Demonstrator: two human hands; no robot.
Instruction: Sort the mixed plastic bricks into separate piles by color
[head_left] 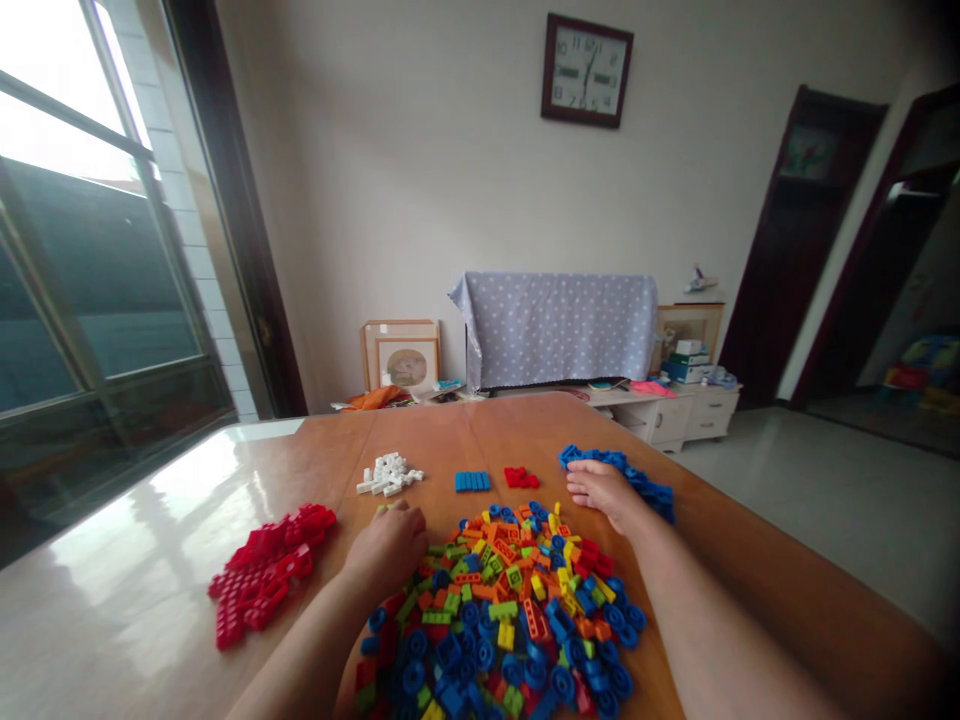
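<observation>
A big mixed heap of red, blue, yellow, green and orange toy bricks (502, 610) lies on the wooden table (465, 430) in front of me. My left hand (390, 545) rests at the heap's far left edge, fingers curled over a small green brick (384, 508). My right hand (600, 490) lies at the heap's far right, fingers curled, touching a pile of blue bricks (637, 480). Whether it holds one is hidden.
Sorted groups lie around: red bricks (262, 575) at left, white bricks (388, 473), a row of light blue bricks (472, 481) and a few red pieces (520, 478) further back. Behind the table stand a cloth-covered cabinet (559, 325), a low drawer unit (675, 410) and a window (90, 250).
</observation>
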